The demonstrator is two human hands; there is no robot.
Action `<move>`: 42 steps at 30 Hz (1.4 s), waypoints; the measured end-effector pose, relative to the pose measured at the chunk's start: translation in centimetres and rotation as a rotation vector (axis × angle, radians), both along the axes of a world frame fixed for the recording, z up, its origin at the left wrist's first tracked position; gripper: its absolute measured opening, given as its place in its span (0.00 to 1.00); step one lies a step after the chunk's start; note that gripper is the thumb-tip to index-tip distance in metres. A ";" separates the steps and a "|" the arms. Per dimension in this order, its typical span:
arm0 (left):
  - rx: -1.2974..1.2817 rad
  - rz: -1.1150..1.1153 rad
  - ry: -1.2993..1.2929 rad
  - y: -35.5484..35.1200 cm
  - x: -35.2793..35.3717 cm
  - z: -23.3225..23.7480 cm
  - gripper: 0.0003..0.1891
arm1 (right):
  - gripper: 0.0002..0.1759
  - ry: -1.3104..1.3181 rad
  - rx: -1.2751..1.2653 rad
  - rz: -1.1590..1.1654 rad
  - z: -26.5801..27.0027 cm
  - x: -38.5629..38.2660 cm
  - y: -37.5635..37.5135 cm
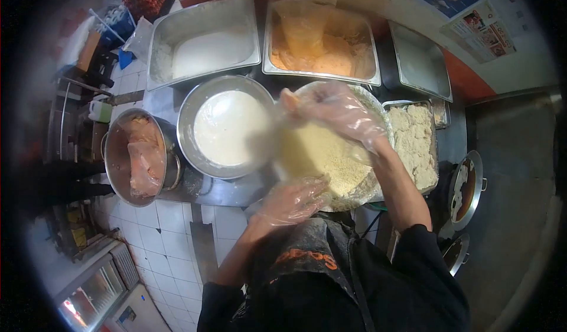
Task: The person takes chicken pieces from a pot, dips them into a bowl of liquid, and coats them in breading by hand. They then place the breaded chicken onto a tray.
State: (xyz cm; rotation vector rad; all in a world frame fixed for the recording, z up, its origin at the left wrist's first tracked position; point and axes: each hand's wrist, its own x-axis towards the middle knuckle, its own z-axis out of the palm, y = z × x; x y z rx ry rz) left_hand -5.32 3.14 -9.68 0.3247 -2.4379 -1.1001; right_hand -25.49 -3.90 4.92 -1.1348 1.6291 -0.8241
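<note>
Both my hands wear clear plastic gloves. My right hand (339,114) is above the far part of a wide bowl (383,104) of pale yellow breadcrumbs (348,169). Motion smears its fingers, and whether they hold anything is hidden. At the bowl's near left edge, my left hand (289,204) lies with its fingers stretched toward the crumbs, and I see nothing held in it. A blurred pale patch covers the bowl's left side. Beside it on the left stands a round metal bowl (188,149) of white liquid batter (227,128).
A pot (110,172) of raw meat (144,160) stands at left. Behind are steel pans of white powder (207,54) and orange powder (333,61), and another pan (422,60). A tray of breaded pieces (411,143) sits at right, near a round pan (477,184).
</note>
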 end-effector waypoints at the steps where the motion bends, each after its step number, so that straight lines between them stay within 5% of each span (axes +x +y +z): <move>1: -0.070 -0.007 -0.009 0.0 0.1 0.1 0.19 | 0.21 -0.018 -0.002 0.009 -1.4 -1.1 0.8; 8: 0.018 -0.079 -0.064 0.5 -1.2 -0.8 0.20 | 0.18 -0.090 0.140 -0.214 -7.3 -6.9 7.8; 12: 0.095 0.082 -0.230 1.1 -2.0 -0.6 0.23 | 0.17 0.051 0.159 -0.306 -9.7 -9.2 12.3; 14: 0.042 0.164 -0.300 1.5 -2.7 -0.8 0.25 | 0.20 0.461 0.322 -0.311 -10.3 -9.0 14.3; 15: 0.018 0.276 -0.459 1.8 -3.4 -0.8 0.30 | 0.31 0.742 0.286 -0.201 -10.1 -8.4 15.5; 17: -0.009 0.377 -0.621 2.1 -4.8 -0.2 0.34 | 0.33 0.702 0.441 -0.149 -9.7 -7.0 15.6; 19: 0.254 0.318 -0.763 1.7 -6.1 1.0 0.44 | 0.36 0.652 0.594 -0.093 -10.2 -4.9 15.6; 23: 0.475 0.313 -0.826 1.4 -8.1 -0.6 0.49 | 0.39 0.306 0.656 -0.307 -13.4 -2.9 15.6; 28: 1.000 0.371 -0.368 0.5 -9.1 5.4 0.53 | 0.34 -0.024 0.418 -0.327 -13.4 -4.8 18.1; 30: 0.836 0.375 -0.557 0.7 -8.5 4.5 0.52 | 0.40 0.330 0.365 -0.415 -12.5 -4.2 18.8; 31: 0.657 0.383 -0.727 0.3 -8.4 4.1 0.51 | 0.40 0.332 0.355 -0.416 -13.3 -4.4 18.1; 33: 0.765 0.337 -0.809 -0.9 -9.2 5.0 0.50 | 0.37 0.194 0.729 -0.128 -15.7 -4.0 17.3; 35: 0.880 0.280 -0.889 -0.3 -9.0 4.0 0.48 | 0.36 0.092 0.523 -0.132 -15.9 -3.5 18.8; 36: 0.801 0.367 -0.700 0.9 -8.4 1.6 0.48 | 0.35 -0.002 0.307 -0.130 -16.0 -3.5 19.0; 38: 0.722 0.457 -0.503 1.1 -8.9 1.4 0.47 | 0.35 -0.065 0.428 -0.212 -12.9 -4.2 17.4; 40: 0.329 0.415 -0.322 0.5 -9.5 3.8 0.32 | 0.33 -0.016 0.381 -0.430 -11.2 -4.4 17.6; 41: 0.325 0.419 -0.318 0.1 -9.8 3.5 0.32 | 0.31 0.129 0.388 -0.243 -13.3 -5.3 17.3; 42: 0.587 0.306 -0.166 -0.1 -10.0 3.0 0.35 | 0.31 0.128 0.388 -0.245 -13.8 -5.8 17.2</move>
